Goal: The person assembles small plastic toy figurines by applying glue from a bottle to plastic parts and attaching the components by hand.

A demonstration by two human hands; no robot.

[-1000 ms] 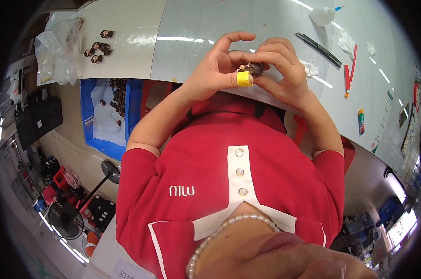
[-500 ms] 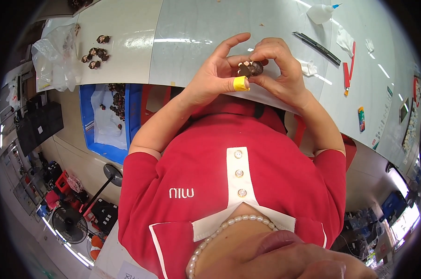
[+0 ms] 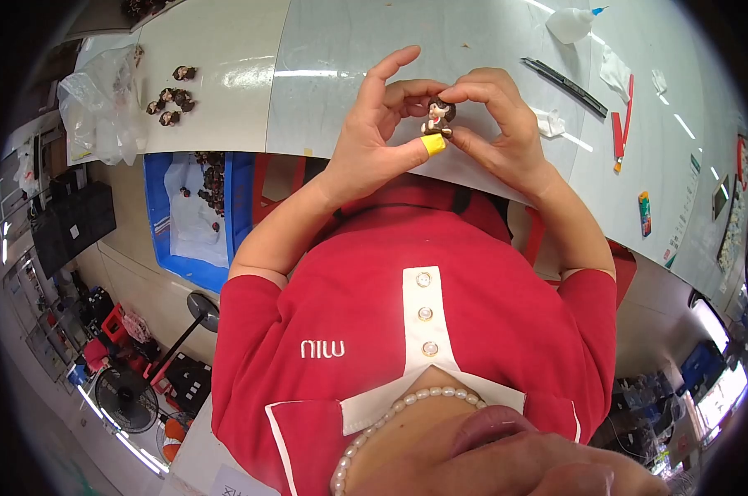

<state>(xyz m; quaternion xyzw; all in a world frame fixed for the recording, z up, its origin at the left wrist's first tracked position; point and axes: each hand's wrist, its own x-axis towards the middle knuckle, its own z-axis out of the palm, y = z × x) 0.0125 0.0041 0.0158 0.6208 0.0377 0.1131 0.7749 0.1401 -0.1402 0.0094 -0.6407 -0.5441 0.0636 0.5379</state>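
A small figurine point(image 3: 438, 117) with dark brown hair, a pale face and a brown body is held upright above the table between my two hands. My right hand point(image 3: 504, 124) pinches it, forefinger at the head and thumb by the base. From the other side my left hand point(image 3: 379, 136) grips it, its yellow-wrapped thumb point(image 3: 432, 145) against the lower part and other fingers curled behind. The left forefinger points up, off the figurine. Fingers partly cover its back and sides.
Several similar figurines point(image 3: 172, 101) lie at the table's left, by a clear plastic bag point(image 3: 101, 107). Below is a blue crate point(image 3: 240, 198) holding more. To the right are a white squeeze bottle point(image 3: 571, 26), a black pen-like tool point(image 3: 562, 85), a red-handled tool point(image 3: 617, 139), crumpled tissue point(image 3: 549, 123) and a lighter point(image 3: 644, 213).
The figurine has turned from lying sideways to upright, its face now showing. My left forefinger has shifted left and up, while the right hand keeps its pinch.
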